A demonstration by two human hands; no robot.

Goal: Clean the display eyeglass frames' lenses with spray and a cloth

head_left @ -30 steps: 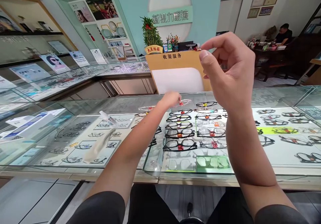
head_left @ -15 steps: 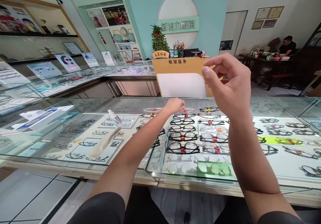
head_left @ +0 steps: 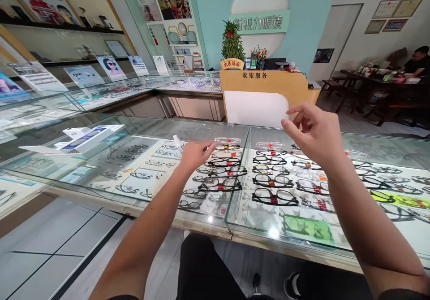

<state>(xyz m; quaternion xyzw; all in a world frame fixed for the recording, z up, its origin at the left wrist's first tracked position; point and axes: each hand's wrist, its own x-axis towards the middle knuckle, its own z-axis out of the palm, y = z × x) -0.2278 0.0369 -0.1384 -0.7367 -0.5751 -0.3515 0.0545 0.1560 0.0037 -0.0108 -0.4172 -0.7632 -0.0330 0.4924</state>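
Note:
My left hand (head_left: 197, 154) hovers over the glass display counter (head_left: 144, 132), at the far end of a row of eyeglasses (head_left: 220, 184). Its fingers point right, a small gap shows by the thumb, and nothing is visible in them. A clear-framed pair of glasses (head_left: 228, 140) lies just beyond its fingertips. My right hand (head_left: 316, 132) is raised above the counter, thumb and forefinger a little apart, other fingers curled, holding nothing I can see. Below and left of it are rows of black-framed glasses (head_left: 274, 197) with red tags. A white bottle (head_left: 178, 143) stands behind my left hand.
An open white box (head_left: 90, 138) sits on the counter at left. Inside the case are more frames and a green card (head_left: 307, 228). Beyond stands a wooden cashier desk (head_left: 265, 82) with a plant (head_left: 231, 44). A person (head_left: 416, 62) sits at a far-right table.
My left hand has moved left, from the tagged row to the row beside it. My right hand stays raised. The view has shifted left, and the pale cloth is now out of sight.

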